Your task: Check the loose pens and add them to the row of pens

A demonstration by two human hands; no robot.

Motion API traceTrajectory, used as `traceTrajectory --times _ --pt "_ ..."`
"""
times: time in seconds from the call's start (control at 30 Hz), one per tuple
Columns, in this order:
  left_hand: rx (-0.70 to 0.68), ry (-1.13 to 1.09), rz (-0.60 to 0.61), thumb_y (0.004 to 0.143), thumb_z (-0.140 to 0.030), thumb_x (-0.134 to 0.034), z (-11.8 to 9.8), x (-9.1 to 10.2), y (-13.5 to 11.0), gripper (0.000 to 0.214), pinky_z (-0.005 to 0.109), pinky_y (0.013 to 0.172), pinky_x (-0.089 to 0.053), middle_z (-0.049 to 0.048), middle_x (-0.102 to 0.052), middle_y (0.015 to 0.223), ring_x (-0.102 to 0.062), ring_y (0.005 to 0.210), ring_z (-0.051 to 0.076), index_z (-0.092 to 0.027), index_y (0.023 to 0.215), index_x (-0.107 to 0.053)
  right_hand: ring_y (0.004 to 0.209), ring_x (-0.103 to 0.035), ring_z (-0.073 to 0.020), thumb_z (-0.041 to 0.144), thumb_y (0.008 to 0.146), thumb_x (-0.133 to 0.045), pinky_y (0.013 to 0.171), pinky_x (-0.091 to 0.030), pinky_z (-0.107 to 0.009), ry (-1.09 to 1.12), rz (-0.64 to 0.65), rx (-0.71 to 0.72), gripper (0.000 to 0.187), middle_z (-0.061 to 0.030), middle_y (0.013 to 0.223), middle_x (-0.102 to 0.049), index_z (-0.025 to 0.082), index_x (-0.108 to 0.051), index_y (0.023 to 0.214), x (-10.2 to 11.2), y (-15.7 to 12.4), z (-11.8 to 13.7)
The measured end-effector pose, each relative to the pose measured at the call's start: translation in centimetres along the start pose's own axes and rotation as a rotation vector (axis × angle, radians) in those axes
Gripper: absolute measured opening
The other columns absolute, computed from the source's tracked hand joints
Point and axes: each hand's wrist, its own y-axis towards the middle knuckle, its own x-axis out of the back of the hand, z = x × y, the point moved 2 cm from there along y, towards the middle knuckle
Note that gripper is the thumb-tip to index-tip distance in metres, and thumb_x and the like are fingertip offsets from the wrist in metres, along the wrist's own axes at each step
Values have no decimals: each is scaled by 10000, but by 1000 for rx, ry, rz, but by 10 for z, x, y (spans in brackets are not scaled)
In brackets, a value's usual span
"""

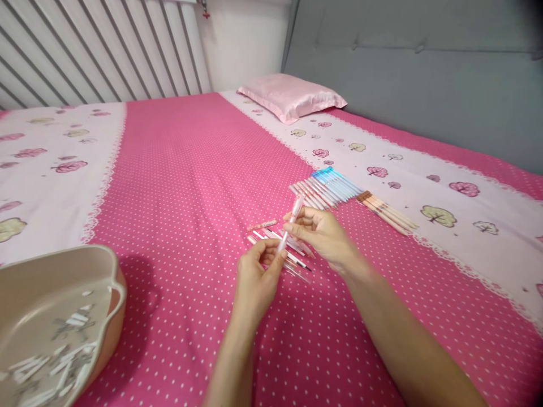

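— Pen (291, 226) first: how does it look?

— Slim, with a pale, see-through barrel. It is tilted, the lower end toward the person and the upper end pointing away and a little right. It is held in the air just above the bedspread (190, 169), between both hands.

— And the grip?

— The left hand (257, 280) pinches the lower end between thumb and fingertips. The right hand (324, 234) is closed on the upper part with its fingertips. Both hands are clamped on that one pen.

— How many lie under it?

— The loose pens (297, 261) lie scattered on the cloth right beneath the hands, about half a dozen, but the hands cover some, so I cannot give an exact count. One of them is orange and lies apart to the left.

— Farther out?

— Three tidy groups in one row, side by side: pink-and-white pens (311, 195), blue pens (339, 183), then brown-capped pens (386, 212) set slightly apart. Each group is packed too tightly to count surely; the brown one is the smallest.

— Anything else?

— One beige basin (111, 270) at the near left, holding many small white scraps (63, 350). One pink pillow (292, 96) lies at the far end.
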Motion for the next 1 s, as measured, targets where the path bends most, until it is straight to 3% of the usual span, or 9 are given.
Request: traceTrajectory --times 0.3,0.6,0.83,1.0 --pt "-2 -26 36 762 -253 -607 -5 -1 -1 195 266 644 -464 51 -648 759 -605 700 165 -113 895 -637 526 -512 -79 273 598 -768 414 -375 -188 0 31 -54 359 10 633 -576 139 -623 898 3 -2 3" --pt "-15 -53 105 819 -295 -539 -5 0 -2 235 268 658 -434 49 -642 759 -563 690 158 -125 933 -654 505 -500 -57 244 641 -750 451 -395 -187 41 54 -19 374 20 631 -585 130 -626 975 2 -3 6" --pt "18 -146 189 846 -307 -491 -7 -1 -4 246 279 686 -434 41 -619 746 -555 701 156 -134 939 -640 501 -479 -27 179 712 -684 467 -420 -177 163 185 -82 454 -67 917 -666 153 -560 1148 7 -4 7" --pt "28 -148 219 852 -313 -482 -11 -2 -6 242 266 681 -426 40 -616 757 -540 697 150 -138 920 -636 485 -477 -19 157 746 -651 466 -430 -162 200 241 -128 448 -73 964 -668 164 -537 1179 11 -5 7"
